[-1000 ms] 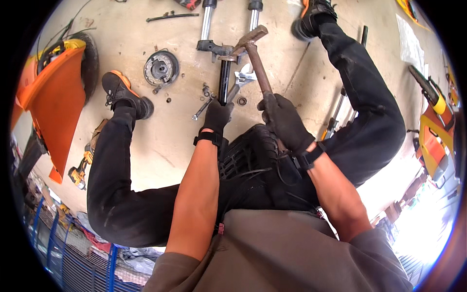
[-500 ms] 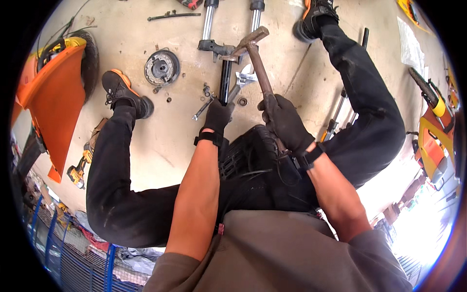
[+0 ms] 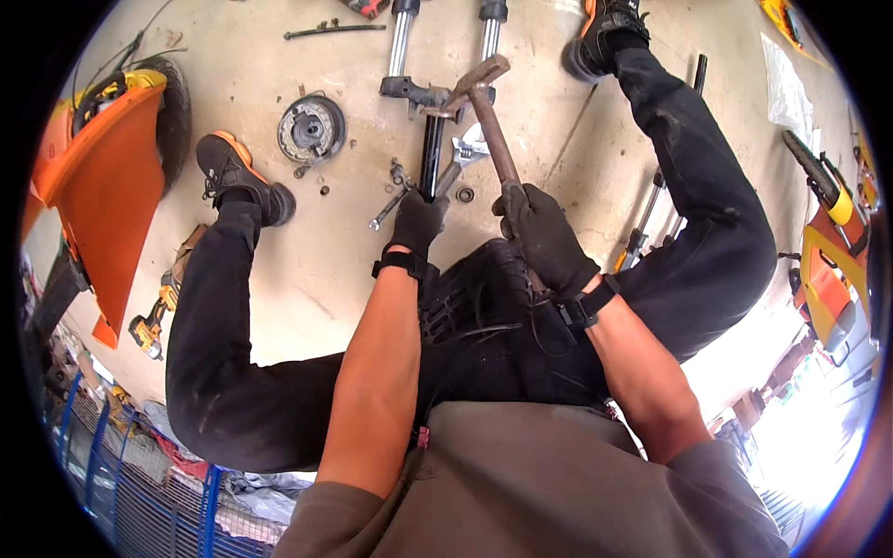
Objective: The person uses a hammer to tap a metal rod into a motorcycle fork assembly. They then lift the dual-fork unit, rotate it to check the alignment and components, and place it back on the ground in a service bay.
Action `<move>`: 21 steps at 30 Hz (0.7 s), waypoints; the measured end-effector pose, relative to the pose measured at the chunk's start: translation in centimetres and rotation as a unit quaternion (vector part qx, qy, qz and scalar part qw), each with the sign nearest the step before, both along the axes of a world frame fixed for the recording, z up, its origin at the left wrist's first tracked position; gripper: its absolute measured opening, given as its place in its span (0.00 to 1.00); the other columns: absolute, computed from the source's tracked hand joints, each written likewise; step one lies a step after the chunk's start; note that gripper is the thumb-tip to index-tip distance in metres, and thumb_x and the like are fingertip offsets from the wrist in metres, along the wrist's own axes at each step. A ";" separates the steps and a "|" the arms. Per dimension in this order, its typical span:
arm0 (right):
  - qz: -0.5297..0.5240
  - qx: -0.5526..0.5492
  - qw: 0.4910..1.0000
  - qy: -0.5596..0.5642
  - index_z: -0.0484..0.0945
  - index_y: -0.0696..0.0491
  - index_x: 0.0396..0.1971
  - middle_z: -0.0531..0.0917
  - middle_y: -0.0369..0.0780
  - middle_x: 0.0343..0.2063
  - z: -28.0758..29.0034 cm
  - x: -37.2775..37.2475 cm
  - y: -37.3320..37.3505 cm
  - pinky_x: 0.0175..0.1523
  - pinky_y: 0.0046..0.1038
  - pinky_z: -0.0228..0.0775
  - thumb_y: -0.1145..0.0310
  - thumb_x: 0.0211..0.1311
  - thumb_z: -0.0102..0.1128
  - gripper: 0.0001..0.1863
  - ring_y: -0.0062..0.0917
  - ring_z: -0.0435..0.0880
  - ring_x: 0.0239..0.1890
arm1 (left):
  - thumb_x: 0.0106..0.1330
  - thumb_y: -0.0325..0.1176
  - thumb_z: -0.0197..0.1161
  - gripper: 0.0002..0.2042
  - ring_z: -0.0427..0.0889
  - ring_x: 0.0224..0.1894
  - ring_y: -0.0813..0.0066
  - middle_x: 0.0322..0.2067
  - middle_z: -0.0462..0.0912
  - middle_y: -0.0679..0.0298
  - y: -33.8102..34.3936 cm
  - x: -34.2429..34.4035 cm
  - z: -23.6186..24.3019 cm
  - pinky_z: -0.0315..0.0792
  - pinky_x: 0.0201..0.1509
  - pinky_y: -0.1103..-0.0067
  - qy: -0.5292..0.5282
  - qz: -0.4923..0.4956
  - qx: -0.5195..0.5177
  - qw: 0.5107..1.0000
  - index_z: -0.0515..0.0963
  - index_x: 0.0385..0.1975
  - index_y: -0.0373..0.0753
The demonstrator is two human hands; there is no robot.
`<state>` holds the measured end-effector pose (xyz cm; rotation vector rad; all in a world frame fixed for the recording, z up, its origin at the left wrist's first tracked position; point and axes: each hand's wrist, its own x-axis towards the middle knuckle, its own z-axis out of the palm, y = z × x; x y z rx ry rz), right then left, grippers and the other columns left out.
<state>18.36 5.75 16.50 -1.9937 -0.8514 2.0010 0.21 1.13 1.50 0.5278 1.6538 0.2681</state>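
Observation:
My gloved left hand (image 3: 419, 223) grips the black steel tube (image 3: 431, 158) of a fork assembly (image 3: 409, 90) lying on the floor. My gloved right hand (image 3: 541, 237) is closed on the handle of a rusty hammer (image 3: 500, 144); its head is over the tube's upper end, touching or very near it. An adjustable wrench (image 3: 468, 147) lies partly behind the tube, with a combination wrench (image 3: 386, 212) and small nuts to the left. A metal ring (image 3: 465, 193) rests between my hands, and a round brake hub (image 3: 311, 128) lies further left.
My legs are spread around the parts. An orange scooter panel (image 3: 107, 214) and a yellow power tool (image 3: 146, 330) are at left, another fork leg (image 3: 640, 223) and orange-yellow bodywork (image 3: 828, 279) at right, a long bolt (image 3: 335, 29) at top, blue racks (image 3: 158, 493) at lower left.
The hammer head has shifted very slightly downward. Both hands keep their grips and nearly the same positions.

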 end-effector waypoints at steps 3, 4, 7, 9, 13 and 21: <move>-0.138 0.034 0.990 0.022 0.71 0.56 0.30 0.70 0.32 0.17 0.7 0.5 1.2 0.20 0.23 0.61 0.55 0.73 0.43 0.19 0.15 0.67 0.15 | 0.59 0.33 0.66 0.12 0.75 0.15 0.78 0.18 0.74 0.66 0.0 -0.2 -0.5 0.72 0.17 0.79 -0.004 -0.004 0.017 1.000 0.72 0.29 0.32; -0.136 0.090 0.986 0.020 0.71 0.56 0.30 0.70 0.33 0.17 1.4 0.5 1.7 0.20 0.23 0.61 0.55 0.73 0.43 0.19 0.16 0.67 0.14 | 0.59 0.33 0.66 0.12 0.75 0.16 0.78 0.18 0.74 0.66 0.2 -0.1 -0.7 0.72 0.17 0.78 -0.003 -0.004 0.010 1.000 0.72 0.29 0.31; -0.026 -0.012 0.999 0.032 0.72 0.56 0.31 0.70 0.33 0.17 0.1 -0.3 0.7 0.20 0.22 0.61 0.57 0.73 0.42 0.19 0.15 0.67 0.14 | 0.58 0.33 0.66 0.13 0.75 0.15 0.78 0.18 0.74 0.65 0.1 0.0 -0.3 0.71 0.17 0.78 0.019 -0.017 -0.001 1.000 0.72 0.31 0.30; -0.073 -0.011 0.997 0.031 0.72 0.56 0.30 0.71 0.33 0.17 0.4 -0.2 1.0 0.20 0.23 0.61 0.56 0.73 0.43 0.19 0.16 0.67 0.14 | 0.58 0.34 0.66 0.13 0.74 0.15 0.78 0.19 0.75 0.65 -0.2 0.0 0.1 0.71 0.17 0.78 -0.001 -0.005 -0.012 1.000 0.72 0.30 0.30; -0.083 0.073 0.994 0.012 0.71 0.55 0.30 0.70 0.32 0.17 0.8 0.3 1.1 0.20 0.22 0.61 0.55 0.73 0.43 0.19 0.15 0.66 0.14 | 0.58 0.32 0.65 0.12 0.74 0.15 0.78 0.18 0.73 0.66 1.1 0.2 -0.2 0.70 0.17 0.79 -0.016 -0.006 -0.001 1.000 0.72 0.29 0.30; -0.112 0.060 0.992 0.022 0.72 0.55 0.31 0.69 0.31 0.16 0.8 0.2 0.7 0.20 0.21 0.59 0.55 0.73 0.44 0.19 0.14 0.65 0.14 | 0.57 0.35 0.64 0.15 0.79 0.16 0.68 0.18 0.78 0.56 -0.7 -0.1 -1.5 0.72 0.21 0.72 -0.008 -0.011 -0.009 1.000 0.72 0.31 0.27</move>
